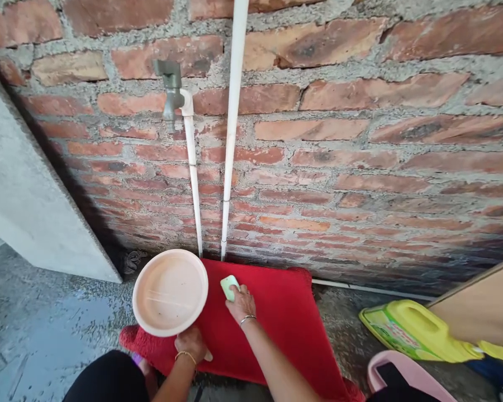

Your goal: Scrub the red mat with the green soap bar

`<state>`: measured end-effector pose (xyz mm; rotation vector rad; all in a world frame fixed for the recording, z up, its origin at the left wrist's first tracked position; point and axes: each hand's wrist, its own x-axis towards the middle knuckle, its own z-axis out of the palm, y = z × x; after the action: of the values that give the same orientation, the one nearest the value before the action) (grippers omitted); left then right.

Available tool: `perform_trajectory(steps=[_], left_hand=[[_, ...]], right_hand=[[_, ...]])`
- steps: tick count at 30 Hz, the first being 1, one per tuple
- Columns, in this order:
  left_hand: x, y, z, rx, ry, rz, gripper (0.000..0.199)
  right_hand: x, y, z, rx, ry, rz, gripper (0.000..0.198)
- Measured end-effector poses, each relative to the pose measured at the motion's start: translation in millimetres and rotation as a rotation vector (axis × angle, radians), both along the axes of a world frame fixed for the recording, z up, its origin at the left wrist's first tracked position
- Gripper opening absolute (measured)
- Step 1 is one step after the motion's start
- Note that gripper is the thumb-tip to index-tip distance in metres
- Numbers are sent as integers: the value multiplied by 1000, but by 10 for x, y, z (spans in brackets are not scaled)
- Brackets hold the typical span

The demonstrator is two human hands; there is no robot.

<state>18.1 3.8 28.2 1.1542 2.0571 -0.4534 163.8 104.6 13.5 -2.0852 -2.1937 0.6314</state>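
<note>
My left hand [191, 341] is closed at the near edge of a round, pale pink water dipper [170, 293]. A pale tip like the end of its handle pokes out past my fingers. The dipper is held above the left side of a red mat [283, 312], and I cannot make out water in it. Closed around a pale green bar, apparently soap [228, 287], my right hand [242, 304] is over the middle of the mat. Whether the bar touches the mat is unclear. The mat lies on the wet floor, with fluffy pile showing along its edges.
A tap [171, 92] on a white pipe [194, 178] stands before the brick wall [339, 131]. At left leans a grey slab [37, 167]. A yellow detergent bottle [419, 329] lies at right, beside a pink slipper-like object [402, 371].
</note>
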Motion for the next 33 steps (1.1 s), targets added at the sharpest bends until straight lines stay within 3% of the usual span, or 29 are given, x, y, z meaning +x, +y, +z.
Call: perform_trajectory(steps=[5,8,10,15,18,21,25,27,29,33], left_hand=[[-23,-17,-59,31,16,-26,69],[-32,-32,-88,43,20,-35,65],[-25,-39,-86,48,29,-40,64],[10,-49,-35,62,59,-75,61],[13,-57,-6,61,62,-76,56],[3,-65,15,64,32,-71,56],[-3,-72,17,74,24,-72,52],[-1,-70,20,69,35,-72,51],[4,-66,36,60,33,-80,52],[11,-65,90,58,21,-99,52]], right_hand=[[1247,-14,7,30,-47,-301,43],[1744,-89,103,15,-85,-547,48],[1769,-143,162,12,-93,-565,51],[1111,-285,139,19,16,-206,40],[923,-344,80,-11,31,-105,38],[1240,-362,76,-20,-18,-147,39],[2017,-409,151,-30,-59,-512,39],[2238,-464,175,-34,-83,-684,43],[2223,-532,155,16,-73,-687,45],[1651,-650,7,90,47,-423,38]])
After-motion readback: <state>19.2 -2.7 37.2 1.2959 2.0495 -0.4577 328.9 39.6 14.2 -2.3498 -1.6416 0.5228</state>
